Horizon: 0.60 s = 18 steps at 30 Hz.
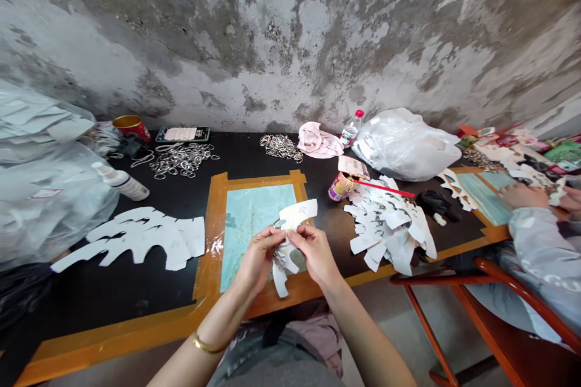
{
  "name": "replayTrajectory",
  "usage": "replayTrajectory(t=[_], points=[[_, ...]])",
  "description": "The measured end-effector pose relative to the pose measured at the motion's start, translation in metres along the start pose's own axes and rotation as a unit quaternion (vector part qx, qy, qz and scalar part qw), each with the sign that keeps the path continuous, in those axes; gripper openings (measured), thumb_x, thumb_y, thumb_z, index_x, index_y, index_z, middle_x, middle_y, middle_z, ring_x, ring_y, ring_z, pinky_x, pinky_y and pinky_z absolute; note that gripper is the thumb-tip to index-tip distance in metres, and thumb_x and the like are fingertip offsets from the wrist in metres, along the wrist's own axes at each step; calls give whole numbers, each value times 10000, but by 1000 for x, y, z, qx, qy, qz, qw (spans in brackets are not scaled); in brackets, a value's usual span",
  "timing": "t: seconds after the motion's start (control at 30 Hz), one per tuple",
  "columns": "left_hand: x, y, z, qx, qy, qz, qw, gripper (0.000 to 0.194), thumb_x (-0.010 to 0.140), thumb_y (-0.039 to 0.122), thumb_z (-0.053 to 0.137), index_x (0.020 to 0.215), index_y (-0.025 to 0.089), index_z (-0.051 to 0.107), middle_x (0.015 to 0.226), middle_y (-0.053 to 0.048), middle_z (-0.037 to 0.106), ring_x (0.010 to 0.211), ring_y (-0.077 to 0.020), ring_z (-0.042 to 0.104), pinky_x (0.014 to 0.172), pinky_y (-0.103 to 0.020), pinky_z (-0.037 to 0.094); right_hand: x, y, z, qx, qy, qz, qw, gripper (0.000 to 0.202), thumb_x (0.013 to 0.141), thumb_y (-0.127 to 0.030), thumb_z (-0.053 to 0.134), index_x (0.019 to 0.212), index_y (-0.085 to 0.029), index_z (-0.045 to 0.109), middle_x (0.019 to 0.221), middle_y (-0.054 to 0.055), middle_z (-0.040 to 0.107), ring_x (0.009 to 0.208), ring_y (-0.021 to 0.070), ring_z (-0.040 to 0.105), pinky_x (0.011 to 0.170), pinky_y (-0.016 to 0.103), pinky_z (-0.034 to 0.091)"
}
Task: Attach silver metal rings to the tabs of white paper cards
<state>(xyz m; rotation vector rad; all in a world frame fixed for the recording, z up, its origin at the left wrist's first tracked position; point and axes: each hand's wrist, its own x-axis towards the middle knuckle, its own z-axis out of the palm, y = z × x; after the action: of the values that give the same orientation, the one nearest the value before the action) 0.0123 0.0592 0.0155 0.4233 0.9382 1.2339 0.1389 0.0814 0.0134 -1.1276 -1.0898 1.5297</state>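
Both my hands meet over the front of a light blue sheet (247,211) taped to the black table. My left hand (258,257) pinches the left side of a white cut-out piece (299,211), and a thin metal ring (278,224) shows by its fingertips. My right hand (315,251) grips the same piece from the right, thumb and fingers closed on it. The piece has curved cut-outs and strips hanging below my fingers. Flat white cut-outs (145,239) lie overlapped to the left. A heaped pile of similar pieces (393,224) lies to the right.
Metal rings (181,160) and more rings (280,147) lie behind. A can (340,186) with a red stick (385,188) stands right, near a plastic bag (403,145). A white bottle (120,181) lies left. Another person's hand (524,196) works beyond a wooden chair (490,281).
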Motion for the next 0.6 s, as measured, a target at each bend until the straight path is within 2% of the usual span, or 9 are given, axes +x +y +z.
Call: replayTrajectory(t=[0.2, 0.27, 0.37, 0.47, 0.5, 0.6], points=[[5, 15, -14, 23, -55, -84, 995, 223, 670, 301, 764, 733, 128, 638, 688, -14, 570, 618, -121, 504, 586, -240, 383, 11, -11, -5, -26, -79, 41, 996, 358, 658, -433, 780, 637, -152, 558, 602, -22, 515, 578, 99, 447, 563, 222, 371], [8, 22, -17, 39, -74, -90, 992, 216, 663, 278, 773, 738, 120, 646, 699, -23, 580, 636, -124, 513, 612, -244, 396, 16, -14, -5, -43, -98, 42, 993, 338, 664, -410, 787, 642, -142, 583, 608, -21, 524, 575, 91, 439, 550, 212, 359], [8, 29, -21, 66, -68, -52, 994, 197, 674, 251, 773, 737, 116, 644, 705, -21, 584, 646, -108, 497, 631, -223, 385, 21, -13, -4, -61, -145, 42, 987, 331, 710, -445, 754, 735, -142, 623, 686, -1, 574, 624, 112, 501, 580, 221, 415], [6, 28, -27, 84, -34, -5, 996, 239, 710, 331, 740, 735, 129, 616, 663, -9, 564, 606, -110, 471, 600, -230, 360, 25, -3, 0, -76, -207, 62, 974, 423, 691, -530, 746, 839, -165, 591, 759, 6, 583, 656, 137, 541, 607, 248, 462], [4, 26, -29, 89, -26, 8, 996, 256, 701, 338, 747, 711, 131, 597, 650, -7, 555, 609, -113, 471, 605, -233, 358, 26, 1, 1, -87, -215, 67, 970, 478, 623, -545, 787, 826, -171, 569, 725, -10, 556, 609, 124, 508, 568, 238, 446], [-1, 25, -35, 96, -13, 42, 994, 299, 670, 345, 773, 677, 131, 564, 665, -15, 557, 635, -116, 470, 654, -243, 364, 30, 13, 9, -174, -201, 53, 963, 499, 678, -629, 707, 816, -160, 606, 632, -22, 480, 526, 102, 408, 465, 214, 340]])
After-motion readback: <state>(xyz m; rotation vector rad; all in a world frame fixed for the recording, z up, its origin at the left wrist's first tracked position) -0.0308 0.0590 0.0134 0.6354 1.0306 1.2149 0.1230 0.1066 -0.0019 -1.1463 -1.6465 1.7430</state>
